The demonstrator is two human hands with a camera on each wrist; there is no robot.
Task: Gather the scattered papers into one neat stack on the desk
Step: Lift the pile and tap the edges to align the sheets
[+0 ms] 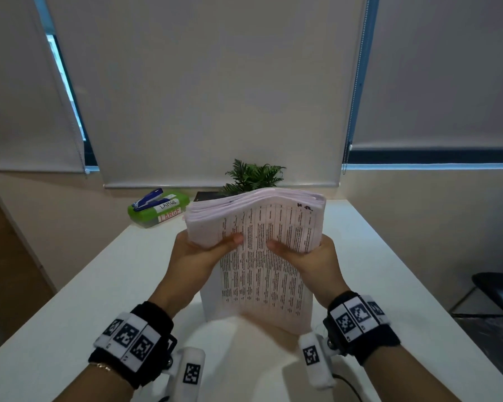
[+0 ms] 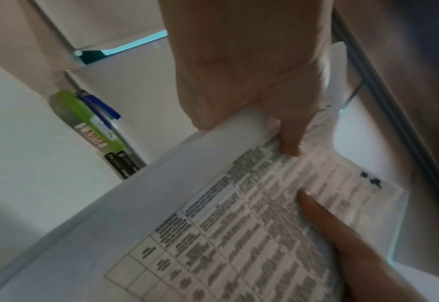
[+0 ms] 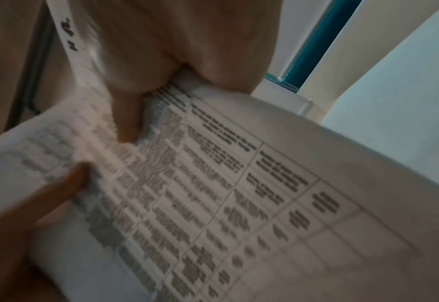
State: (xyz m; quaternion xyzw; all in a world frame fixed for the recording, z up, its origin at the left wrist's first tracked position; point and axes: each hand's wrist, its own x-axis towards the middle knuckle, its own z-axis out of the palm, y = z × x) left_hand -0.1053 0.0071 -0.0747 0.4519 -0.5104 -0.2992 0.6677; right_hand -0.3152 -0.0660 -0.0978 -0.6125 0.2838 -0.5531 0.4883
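A thick stack of printed papers (image 1: 262,256) stands on its lower edge on the white desk (image 1: 99,285), its top leaning away and fanned slightly. My left hand (image 1: 204,250) grips the stack's left side and my right hand (image 1: 305,256) grips its right side, both thumbs pressed on the front sheet. The left wrist view shows my left hand (image 2: 239,71) wrapped round the papers (image 2: 213,235). In the right wrist view my right hand (image 3: 187,40) clasps the same printed table sheet (image 3: 239,204). The fingers behind the stack are hidden.
A green box labelled LARGE (image 1: 157,208) with a blue stapler (image 1: 147,198) on top sits at the desk's far left. A potted plant (image 1: 253,175) stands behind the stack. A black chair (image 1: 497,291) is beside the desk's right edge.
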